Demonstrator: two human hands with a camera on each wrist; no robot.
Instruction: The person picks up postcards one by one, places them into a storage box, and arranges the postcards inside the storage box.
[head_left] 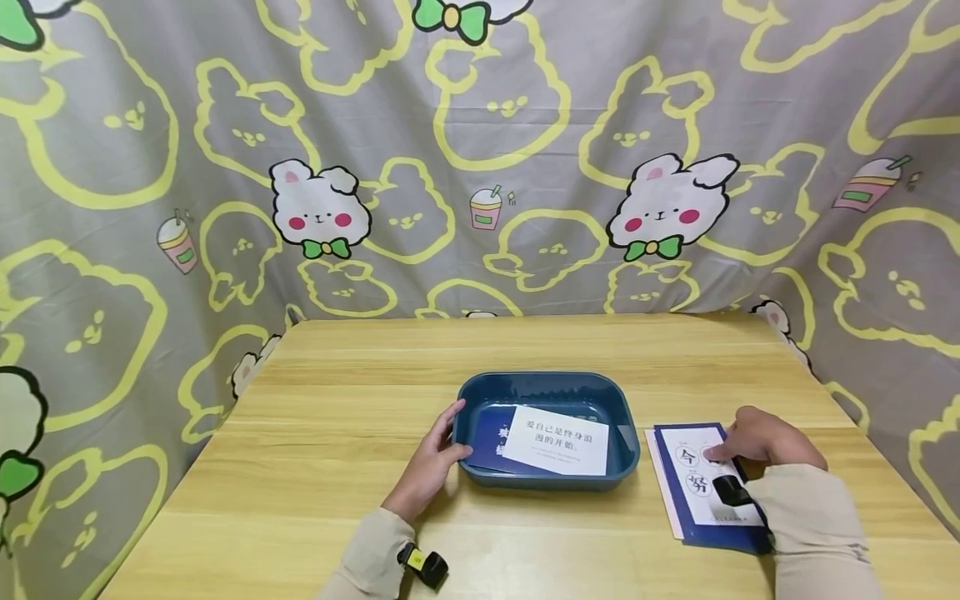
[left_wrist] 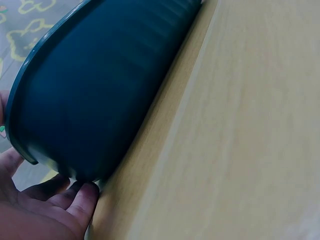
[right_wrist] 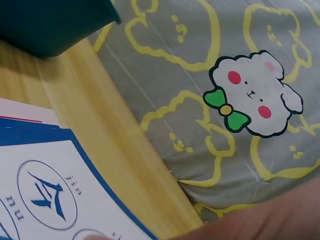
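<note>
A dark blue plastic basin (head_left: 547,482) stands on the table, a white card (head_left: 558,454) with printed characters lying in it over a blue card (head_left: 487,437). At the basin's left end my left hand (head_left: 431,462) grips the wall, thumb at the rim; the left wrist view shows fingers (left_wrist: 85,200) against the outside near its base. To the right lies a stack of cards, a blue-bordered white card (head_left: 701,492) with circled characters on top. My right hand (head_left: 772,442) holds that stack's right edge, thumb on the top card; its other fingertips are hidden.
The wooden table (head_left: 337,400) carries the basin and the stack. A pale pink card edge (head_left: 667,492) shows at the stack's left side. Behind and at both sides hangs a grey curtain (head_left: 465,250) with yellow outlines and rabbit prints.
</note>
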